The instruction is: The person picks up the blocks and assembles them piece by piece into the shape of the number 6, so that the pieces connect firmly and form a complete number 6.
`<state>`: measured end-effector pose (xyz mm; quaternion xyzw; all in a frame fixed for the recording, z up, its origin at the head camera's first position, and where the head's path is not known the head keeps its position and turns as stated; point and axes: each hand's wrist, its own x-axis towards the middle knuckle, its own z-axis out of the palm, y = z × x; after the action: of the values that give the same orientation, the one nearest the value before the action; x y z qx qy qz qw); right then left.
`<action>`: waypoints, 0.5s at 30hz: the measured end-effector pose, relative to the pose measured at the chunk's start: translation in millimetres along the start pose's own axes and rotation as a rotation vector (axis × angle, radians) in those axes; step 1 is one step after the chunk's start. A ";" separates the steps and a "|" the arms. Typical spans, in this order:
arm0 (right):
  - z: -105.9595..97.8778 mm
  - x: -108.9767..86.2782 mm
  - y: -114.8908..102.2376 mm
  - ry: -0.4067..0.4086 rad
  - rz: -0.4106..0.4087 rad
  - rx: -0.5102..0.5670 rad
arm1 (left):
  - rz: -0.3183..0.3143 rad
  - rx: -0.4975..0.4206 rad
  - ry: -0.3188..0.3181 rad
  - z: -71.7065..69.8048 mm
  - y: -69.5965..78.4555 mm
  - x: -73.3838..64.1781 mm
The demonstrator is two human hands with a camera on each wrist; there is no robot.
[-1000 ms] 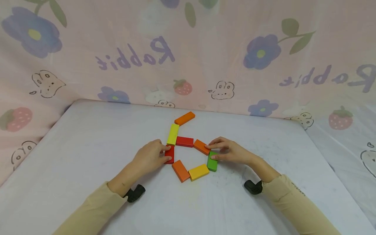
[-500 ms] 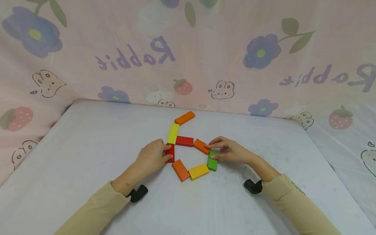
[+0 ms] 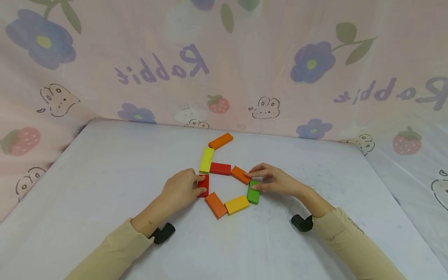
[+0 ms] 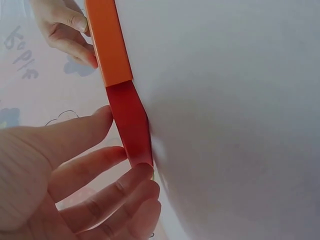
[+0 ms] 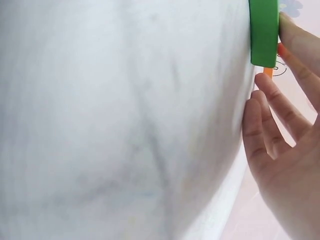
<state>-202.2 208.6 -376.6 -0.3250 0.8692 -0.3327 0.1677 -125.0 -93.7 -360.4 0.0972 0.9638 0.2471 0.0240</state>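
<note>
Several coloured wooden blocks lie flat on the white table, laid out like a figure six. My left hand (image 3: pixel 180 188) holds the red block (image 3: pixel 204 186) at the ring's left side, thumb near its lower end and index finger near its upper end. In the left wrist view this red block (image 4: pixel 129 120) abuts an orange block (image 4: pixel 107 45). My right hand (image 3: pixel 278 181) rests its thumb on the green block (image 3: pixel 253 195) and its index finger on the orange block (image 3: pixel 239 174) above it. The right wrist view shows the green block (image 5: pixel 264 32) beside the thumb.
A yellow block (image 3: pixel 207 160) and a tilted orange block (image 3: pixel 221 140) form the upper stem. Another red block (image 3: pixel 220 168) tops the ring; an orange block (image 3: pixel 215 205) and an amber block (image 3: pixel 237 205) close its bottom. A rabbit-print cloth (image 3: pixel 238 70) hangs behind the table (image 3: pixel 133 167).
The left hand's red block has shifted slightly up, then back down and a little right. A narrow gap now shows below the yellow block. The right hand stays put.
</note>
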 end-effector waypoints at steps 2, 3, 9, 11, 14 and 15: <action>0.1 -0.2 -0.4 -0.001 -0.002 0.001 | 0.002 0.005 0.005 0.8 0.3 0.4; 0.2 -0.3 -0.6 -0.002 -0.002 0.002 | 0.003 0.007 0.009 1.3 0.6 0.7; -0.1 -0.8 -0.4 -0.002 -0.002 0.006 | -0.007 0.008 0.025 3.8 3.7 3.0; -0.1 -0.9 -0.4 -0.002 -0.003 0.004 | -0.017 0.004 0.031 4.4 4.7 3.7; -0.4 -0.8 -0.4 -0.003 -0.004 0.001 | -0.025 0.003 0.042 5.3 6.0 4.6; -0.4 -0.7 -0.5 -0.004 -0.004 0.000 | -0.027 0.002 0.044 5.1 6.6 4.9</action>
<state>-201.7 209.0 -375.9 -0.3273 0.8683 -0.3324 0.1687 -128.1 -84.7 -361.7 0.0788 0.9656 0.2479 0.0059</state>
